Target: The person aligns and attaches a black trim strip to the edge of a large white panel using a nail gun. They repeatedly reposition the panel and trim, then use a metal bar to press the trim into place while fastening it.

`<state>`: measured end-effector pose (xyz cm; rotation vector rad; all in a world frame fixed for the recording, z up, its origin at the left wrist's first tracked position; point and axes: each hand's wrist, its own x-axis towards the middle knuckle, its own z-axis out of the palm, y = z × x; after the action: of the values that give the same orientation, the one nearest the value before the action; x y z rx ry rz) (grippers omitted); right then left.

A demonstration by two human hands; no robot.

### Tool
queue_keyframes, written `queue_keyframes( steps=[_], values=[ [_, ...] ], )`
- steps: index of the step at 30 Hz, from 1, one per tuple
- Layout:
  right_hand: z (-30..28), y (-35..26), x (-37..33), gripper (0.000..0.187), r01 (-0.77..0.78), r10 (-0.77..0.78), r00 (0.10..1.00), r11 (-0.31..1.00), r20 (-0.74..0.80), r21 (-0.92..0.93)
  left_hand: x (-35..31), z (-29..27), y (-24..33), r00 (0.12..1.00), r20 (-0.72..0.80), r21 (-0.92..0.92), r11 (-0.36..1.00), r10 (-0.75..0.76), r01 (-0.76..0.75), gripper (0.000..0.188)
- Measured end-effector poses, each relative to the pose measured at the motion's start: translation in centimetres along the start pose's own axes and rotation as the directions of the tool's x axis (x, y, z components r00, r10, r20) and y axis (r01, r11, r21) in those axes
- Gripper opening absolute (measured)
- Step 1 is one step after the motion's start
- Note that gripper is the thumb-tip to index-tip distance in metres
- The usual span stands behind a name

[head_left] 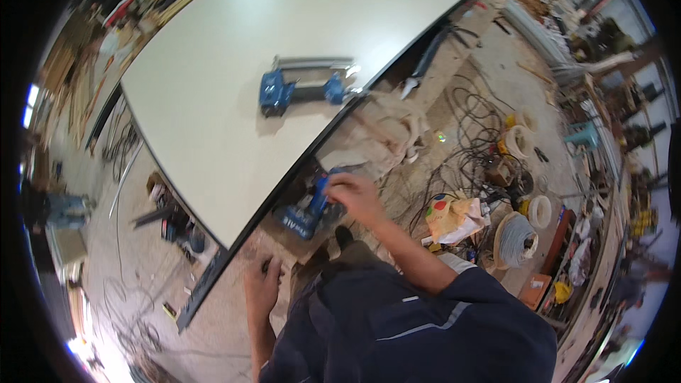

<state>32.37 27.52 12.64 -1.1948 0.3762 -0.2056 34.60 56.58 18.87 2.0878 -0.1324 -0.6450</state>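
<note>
My right hand (355, 197) is over a blue cordless power tool (303, 218), beside the table edge. Its fingers are curled together in front of the tool's upper part; whether they grip it or something small is hidden. The tool's battery end points toward me. Lower and to the left, my left hand (262, 285) is closed, with a small dark object (266, 264) showing at the fingertips, too small to name. On the pale tabletop panel (213, 135) lies a blue and black pneumatic stapler (301, 91), near the dark-edged side and apart from both hands.
Tangled black cables (468, 149) spread over the floor at right. Near them are a printed bag (456, 218), a grey wire coil (514, 241) and several pale rolls. A beige cloth (379, 138) lies beside the panel. A dark metal bar (202, 291) projects past its near corner.
</note>
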Motion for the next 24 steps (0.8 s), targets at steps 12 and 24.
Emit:
queue_keyframes(
  steps=[12,24],
  values=[
    [-16.8,10.1,-10.9,0.024,-0.267,0.220,0.947,0.945,-0.234,-0.191,-2.6,2.6,-1.1,1.000,-0.027,-0.010,1.000,-0.004,0.004,0.027],
    [-9.3,15.4,-7.7,0.033,-0.527,0.543,0.815,0.840,-0.202,0.129,-7.6,-1.0,-7.3,0.977,-0.214,-0.135,0.990,0.020,-0.050,0.027]
  ],
)
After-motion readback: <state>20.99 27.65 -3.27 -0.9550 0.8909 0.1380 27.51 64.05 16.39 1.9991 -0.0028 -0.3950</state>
